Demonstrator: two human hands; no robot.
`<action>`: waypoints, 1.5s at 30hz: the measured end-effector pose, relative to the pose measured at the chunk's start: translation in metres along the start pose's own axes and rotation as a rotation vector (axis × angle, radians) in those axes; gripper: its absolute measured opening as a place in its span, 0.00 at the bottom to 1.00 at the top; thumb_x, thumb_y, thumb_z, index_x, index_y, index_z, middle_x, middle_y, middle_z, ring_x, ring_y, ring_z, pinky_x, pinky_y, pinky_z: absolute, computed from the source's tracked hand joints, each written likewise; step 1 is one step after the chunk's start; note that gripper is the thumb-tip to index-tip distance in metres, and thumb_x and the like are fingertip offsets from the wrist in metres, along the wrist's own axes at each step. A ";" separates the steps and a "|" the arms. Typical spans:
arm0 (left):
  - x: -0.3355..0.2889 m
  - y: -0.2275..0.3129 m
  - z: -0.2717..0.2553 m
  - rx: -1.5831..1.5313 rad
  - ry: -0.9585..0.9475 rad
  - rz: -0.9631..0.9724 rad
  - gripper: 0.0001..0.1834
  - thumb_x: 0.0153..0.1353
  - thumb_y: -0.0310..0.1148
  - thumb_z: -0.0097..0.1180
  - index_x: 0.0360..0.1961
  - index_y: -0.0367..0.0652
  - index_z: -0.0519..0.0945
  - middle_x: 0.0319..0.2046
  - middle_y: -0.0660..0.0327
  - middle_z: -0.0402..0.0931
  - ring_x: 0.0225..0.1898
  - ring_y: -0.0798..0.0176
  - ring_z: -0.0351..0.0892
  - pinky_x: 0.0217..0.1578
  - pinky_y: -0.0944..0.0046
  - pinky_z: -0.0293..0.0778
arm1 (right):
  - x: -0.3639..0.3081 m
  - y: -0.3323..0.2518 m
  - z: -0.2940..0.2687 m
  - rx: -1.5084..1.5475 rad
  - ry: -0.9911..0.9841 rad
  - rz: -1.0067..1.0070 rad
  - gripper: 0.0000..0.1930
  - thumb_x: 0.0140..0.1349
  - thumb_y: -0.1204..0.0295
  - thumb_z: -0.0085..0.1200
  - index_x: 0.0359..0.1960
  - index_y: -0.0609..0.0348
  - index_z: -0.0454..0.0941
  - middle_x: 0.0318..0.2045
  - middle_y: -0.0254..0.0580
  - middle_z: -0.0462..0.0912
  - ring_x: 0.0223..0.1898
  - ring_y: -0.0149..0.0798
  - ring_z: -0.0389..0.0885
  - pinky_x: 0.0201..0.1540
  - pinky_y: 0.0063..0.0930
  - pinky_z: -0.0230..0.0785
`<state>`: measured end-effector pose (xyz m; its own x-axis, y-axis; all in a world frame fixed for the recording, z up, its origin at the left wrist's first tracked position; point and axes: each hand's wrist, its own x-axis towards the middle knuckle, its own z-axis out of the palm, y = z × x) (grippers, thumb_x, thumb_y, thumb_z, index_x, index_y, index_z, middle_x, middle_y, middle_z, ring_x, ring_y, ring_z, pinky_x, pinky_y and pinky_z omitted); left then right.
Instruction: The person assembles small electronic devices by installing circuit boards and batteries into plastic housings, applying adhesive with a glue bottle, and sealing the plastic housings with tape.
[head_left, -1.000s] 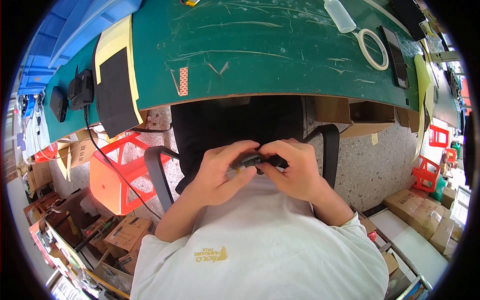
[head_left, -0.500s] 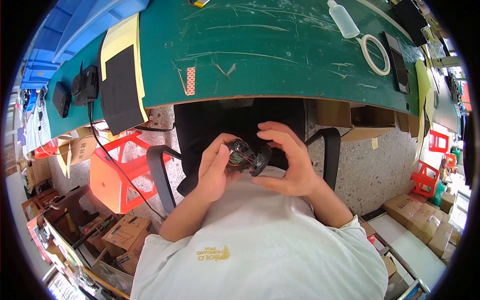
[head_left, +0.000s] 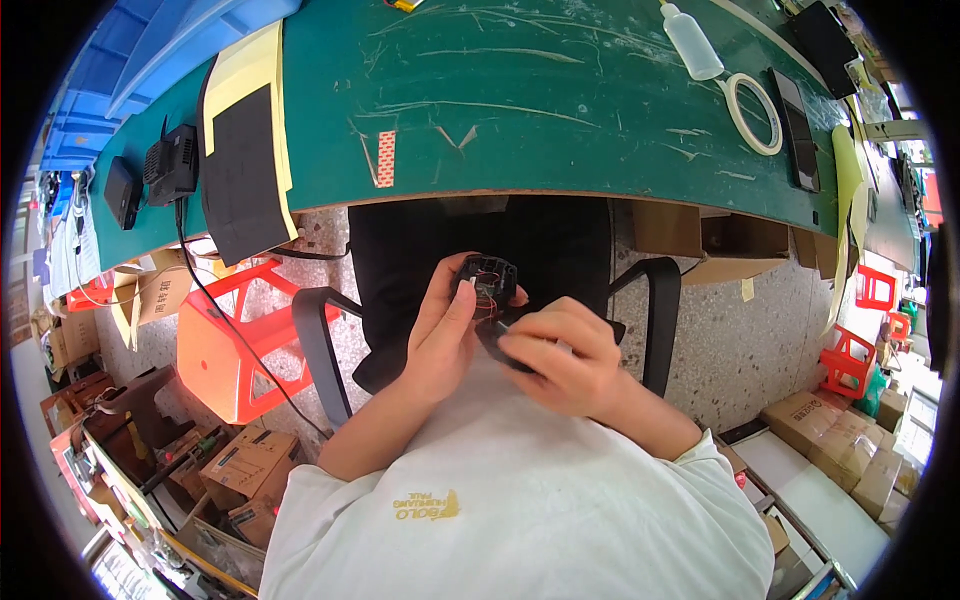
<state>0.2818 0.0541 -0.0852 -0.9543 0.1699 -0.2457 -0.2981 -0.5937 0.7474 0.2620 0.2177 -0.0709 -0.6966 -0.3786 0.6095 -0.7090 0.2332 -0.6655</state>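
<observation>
Above my lap, my left hand (head_left: 441,328) is closed around an opened black plastic housing (head_left: 490,272) of a small electronic device. Its inside faces up, with thin red wires (head_left: 487,300) running out of it. My right hand (head_left: 566,352) has its fingers closed on a second black part (head_left: 497,340), which lies just below the housing. The wires lead toward that part. Fingers cover most of it, so its full shape is hidden.
A green workbench (head_left: 480,120) lies ahead, with a plastic bottle (head_left: 692,42), a tape roll (head_left: 752,115), a phone (head_left: 795,130) and black and yellow sheets (head_left: 245,170). A red stool (head_left: 220,350) stands at the left. Cardboard boxes (head_left: 250,465) are on both sides.
The housing has turned so its open inside faces up. My right hand has moved down and its fingers have closed in on the second black part, now drawn lower beneath the housing.
</observation>
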 end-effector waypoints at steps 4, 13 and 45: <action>-0.001 0.003 0.001 -0.077 -0.088 -0.061 0.19 0.74 0.41 0.38 0.59 0.42 0.61 0.47 0.53 0.74 0.47 0.63 0.76 0.48 0.64 0.74 | 0.010 -0.013 -0.008 0.107 -0.111 -0.012 0.14 0.39 0.80 0.67 0.31 0.58 0.80 0.29 0.40 0.79 0.27 0.40 0.78 0.28 0.29 0.73; -0.011 0.012 0.012 0.302 -0.168 -0.015 0.21 0.73 0.38 0.40 0.58 0.32 0.62 0.45 0.57 0.75 0.45 0.69 0.76 0.46 0.68 0.74 | 0.026 -0.006 -0.020 -0.153 -0.043 0.220 0.19 0.44 0.82 0.66 0.41 0.56 0.84 0.34 0.36 0.76 0.25 0.32 0.68 0.23 0.24 0.62; -0.008 0.011 0.011 0.331 -0.158 -0.068 0.23 0.73 0.42 0.40 0.57 0.32 0.62 0.42 0.54 0.75 0.39 0.63 0.81 0.40 0.66 0.76 | 0.009 0.000 -0.021 0.852 0.126 0.893 0.07 0.63 0.84 0.52 0.42 0.71 0.79 0.35 0.40 0.82 0.35 0.27 0.80 0.35 0.20 0.75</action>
<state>0.2858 0.0547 -0.0685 -0.9156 0.3350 -0.2222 -0.3260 -0.2952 0.8981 0.2532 0.2329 -0.0563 -0.9380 -0.2866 -0.1951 0.2832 -0.3088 -0.9080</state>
